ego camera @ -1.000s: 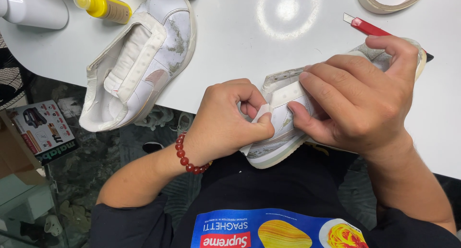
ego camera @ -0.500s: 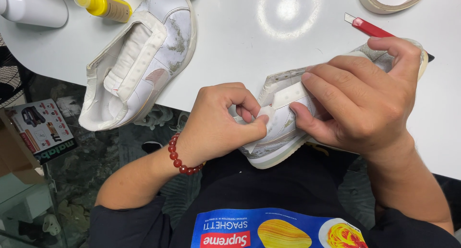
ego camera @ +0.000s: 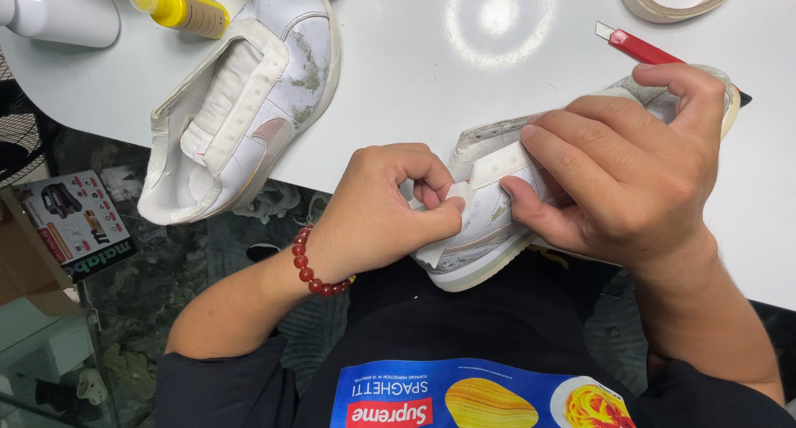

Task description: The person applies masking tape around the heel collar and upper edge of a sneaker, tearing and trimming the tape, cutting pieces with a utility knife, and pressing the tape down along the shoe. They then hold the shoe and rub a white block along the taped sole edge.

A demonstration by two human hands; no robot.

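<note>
Sneaker [ego camera: 489,229] number two sits at about 4 o'clock on the white table [ego camera: 431,88], heel hanging off the near edge. My right hand [ego camera: 622,179] is wrapped over it, fingers closed on the upper. My left hand [ego camera: 377,212] pinches a bit of masking tape [ego camera: 456,194] at its collar. Other sneaker [ego camera: 249,105] lies at 10 o'clock, red box cutter [ego camera: 643,48] at 1.

**Surfaces, as observed**

Shoe [ego camera: 489,221] under my fingers: smooth white leather, scuffed, with matt paper tape [ego camera: 506,161]. Second shoe [ego camera: 249,105]: stained leather, cloth lining. Table [ego camera: 431,72]: glossy white. Knife [ego camera: 643,48]: red plastic, metal blade. Bracelet [ego camera: 311,266]: polished red beads.
</note>
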